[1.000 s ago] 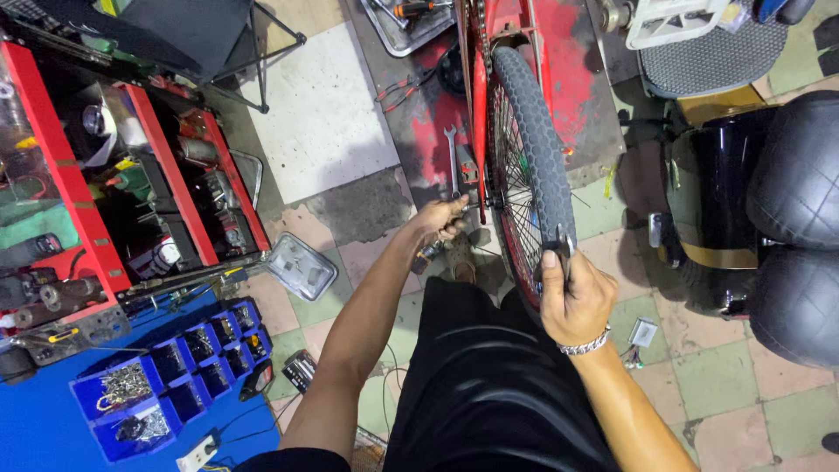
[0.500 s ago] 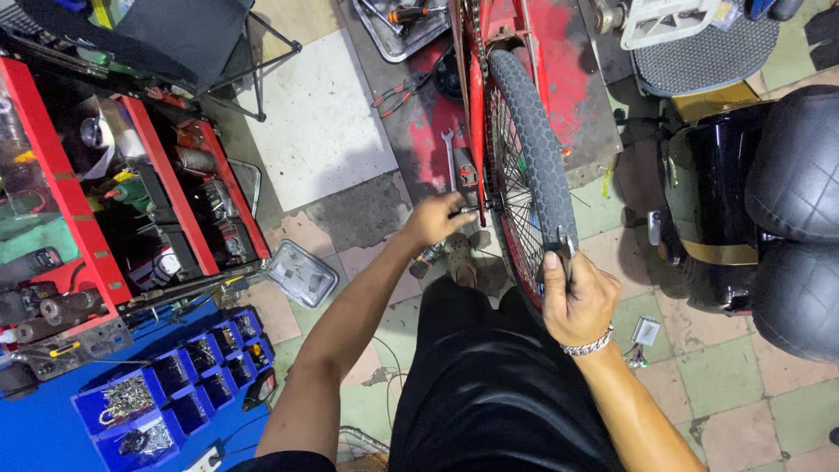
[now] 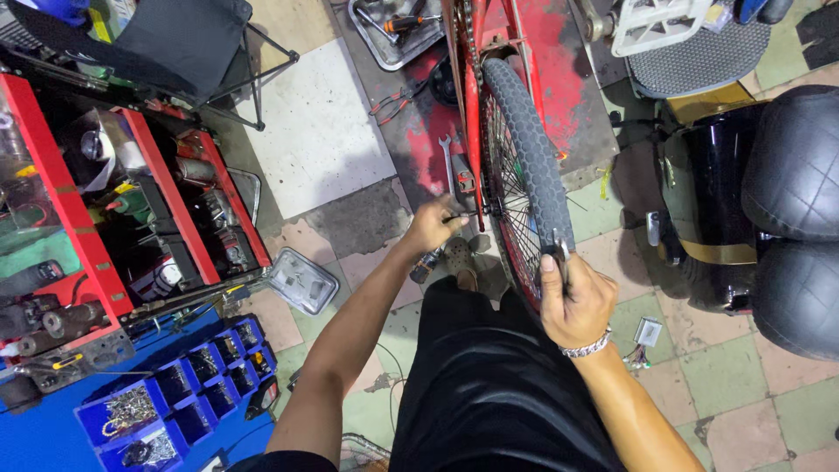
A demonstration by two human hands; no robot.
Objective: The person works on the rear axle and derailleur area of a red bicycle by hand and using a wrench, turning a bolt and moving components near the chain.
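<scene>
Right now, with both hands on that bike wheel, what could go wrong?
The left hand works at the hub beside the spokes; if the wheel turned, fingers might get pinched. The right hand grips the tyre with a slim tool, which could slip. A spanner lies on the floor near the person's feet, a possible trip or kick hazard.

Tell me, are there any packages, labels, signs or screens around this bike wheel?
No signs or screens show.
Small clear packet: on the floor tiles right of the right hand, squarish, with thin wires trailing from it.
Clear plastic tray: on the floor left of the left hand, rectangular, holding small parts.
</scene>
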